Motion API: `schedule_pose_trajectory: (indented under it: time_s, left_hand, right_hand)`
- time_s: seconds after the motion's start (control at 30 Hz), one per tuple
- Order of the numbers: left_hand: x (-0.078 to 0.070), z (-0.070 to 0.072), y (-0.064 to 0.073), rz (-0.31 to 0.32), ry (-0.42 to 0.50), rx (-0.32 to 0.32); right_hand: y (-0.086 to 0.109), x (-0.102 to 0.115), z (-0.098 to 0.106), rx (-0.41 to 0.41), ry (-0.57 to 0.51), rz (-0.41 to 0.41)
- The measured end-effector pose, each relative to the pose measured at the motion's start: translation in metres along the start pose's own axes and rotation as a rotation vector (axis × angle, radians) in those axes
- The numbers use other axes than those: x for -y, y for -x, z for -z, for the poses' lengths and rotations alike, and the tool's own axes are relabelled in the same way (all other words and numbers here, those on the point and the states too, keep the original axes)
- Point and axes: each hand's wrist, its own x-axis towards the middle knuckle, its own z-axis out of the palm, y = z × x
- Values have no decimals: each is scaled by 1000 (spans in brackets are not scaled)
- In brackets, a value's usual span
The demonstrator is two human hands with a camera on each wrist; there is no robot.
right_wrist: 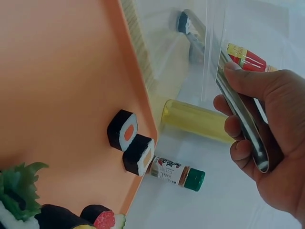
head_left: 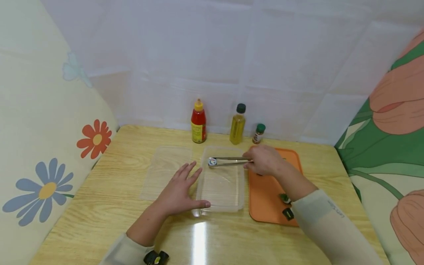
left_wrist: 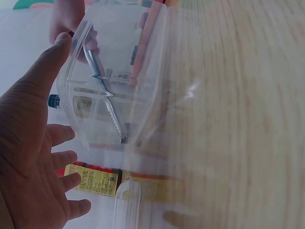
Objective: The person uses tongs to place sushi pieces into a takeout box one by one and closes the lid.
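Observation:
My right hand [head_left: 266,160] grips metal tongs [head_left: 232,161], which reach leftward into a clear plastic container [head_left: 220,184]. Between the tong tips sits a sushi roll piece [head_left: 212,162], white with a dark wrap; the right wrist view shows it inside the container walls. My left hand [head_left: 179,191] is spread beside the container's left side, fingers extended and thumb near the front left corner; whether it touches is unclear. Right of the container lies an orange tray [head_left: 268,202] bearing several sushi pieces [right_wrist: 123,130], partly hidden by my right arm in the head view.
A clear lid [head_left: 162,165] lies flat left of the container. Along the back wall stand a red sauce bottle [head_left: 198,123], a yellow oil bottle [head_left: 237,127] and a small green-capped spice jar [head_left: 258,134]. A leafy green garnish [right_wrist: 21,188] sits on the tray.

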Motion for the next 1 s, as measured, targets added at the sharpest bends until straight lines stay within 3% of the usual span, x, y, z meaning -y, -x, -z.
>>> schedule_pose_trajectory:
  time_s: [0.6, 1.0]
  left_hand:
    - [-1, 1, -1, -5, -9, 3]
    - [-2, 1, -1, -5, -12, 4]
  right_hand:
    - [27, -14, -5, -129, -93, 41]
    - [46, -16, -8, -121, -100, -29]
